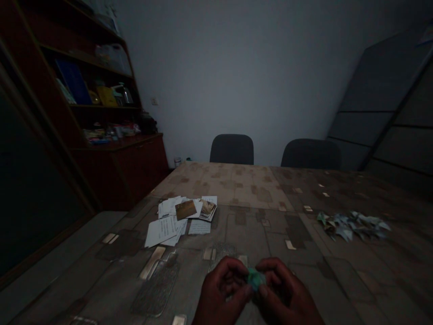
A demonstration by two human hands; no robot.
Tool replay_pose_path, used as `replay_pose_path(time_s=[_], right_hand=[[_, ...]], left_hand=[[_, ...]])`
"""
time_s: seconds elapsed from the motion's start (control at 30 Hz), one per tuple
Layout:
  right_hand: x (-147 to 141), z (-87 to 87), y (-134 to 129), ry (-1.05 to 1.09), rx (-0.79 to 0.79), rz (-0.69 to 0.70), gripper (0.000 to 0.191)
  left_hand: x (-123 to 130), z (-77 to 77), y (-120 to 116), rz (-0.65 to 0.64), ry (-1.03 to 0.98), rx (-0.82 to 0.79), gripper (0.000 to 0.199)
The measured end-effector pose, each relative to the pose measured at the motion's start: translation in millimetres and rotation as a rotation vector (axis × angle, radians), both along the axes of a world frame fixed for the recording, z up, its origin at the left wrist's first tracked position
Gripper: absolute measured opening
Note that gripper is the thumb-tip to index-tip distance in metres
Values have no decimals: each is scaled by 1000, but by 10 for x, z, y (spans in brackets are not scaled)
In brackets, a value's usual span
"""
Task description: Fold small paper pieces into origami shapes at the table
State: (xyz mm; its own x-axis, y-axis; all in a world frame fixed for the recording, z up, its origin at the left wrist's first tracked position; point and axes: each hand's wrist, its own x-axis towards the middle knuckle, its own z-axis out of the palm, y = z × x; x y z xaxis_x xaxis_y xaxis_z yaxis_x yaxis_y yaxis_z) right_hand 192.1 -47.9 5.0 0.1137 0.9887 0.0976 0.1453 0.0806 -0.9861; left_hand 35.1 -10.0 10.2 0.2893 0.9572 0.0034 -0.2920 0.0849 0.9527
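Note:
Low in the head view, a small green folded paper (256, 279) is pinched between my two hands over the table. My left hand (223, 289) has thumb and index finger closed on its left side, with the other fingers curled. From the right, the thumb and fingers of my right hand (286, 291) grip its other side. The fingertips cover part of the paper, and the dim light hides its exact folds. Far to the right lies a heap of pointed folded paper pieces (352, 225). Ahead on the left are loose printed cards (162, 230), some with pictures.
A patterned cloth covers the table (237, 180). Two dark chairs (232, 149) stand at its far edge, before a plain wall. On the left is a wooden cabinet (135, 158) with crowded shelves; grey panelled doors (368, 104) stand at the right.

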Motion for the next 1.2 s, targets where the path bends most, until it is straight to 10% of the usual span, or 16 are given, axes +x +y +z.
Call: replay_pose_path(time_s=[1.2], right_hand=[[59,-154,16,125,-27,47,44]], left_hand=[[-16,-59,88,-111,-14,6,16]])
